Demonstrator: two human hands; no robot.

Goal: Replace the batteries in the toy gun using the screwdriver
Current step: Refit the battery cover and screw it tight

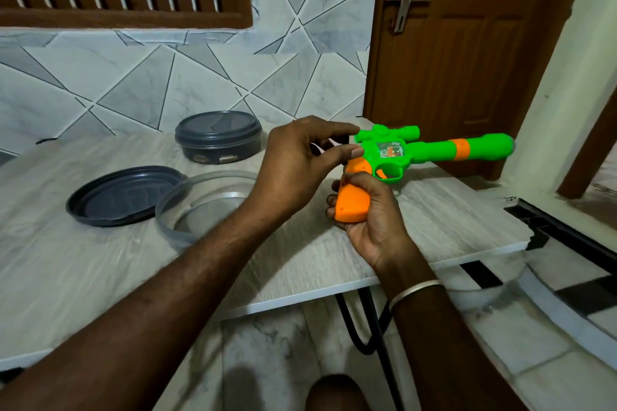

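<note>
The toy gun (434, 148) has a green body with a scope, an orange band on the barrel and an orange grip. It is held above the table's right part, barrel pointing right. My right hand (370, 220) grips the orange grip from below. My left hand (300, 160) pinches a thin dark screwdriver (343, 170) whose shaft points down onto the top of the grip. Most of the screwdriver is hidden by my fingers. No batteries are visible.
A closed dark round container (218, 138) stands at the back of the wood-grain table (83, 260). A dark lid (123, 195) and a clear round bowl (200, 207) lie left of my hands. The table's edge and black legs are near right; a brown door stands behind.
</note>
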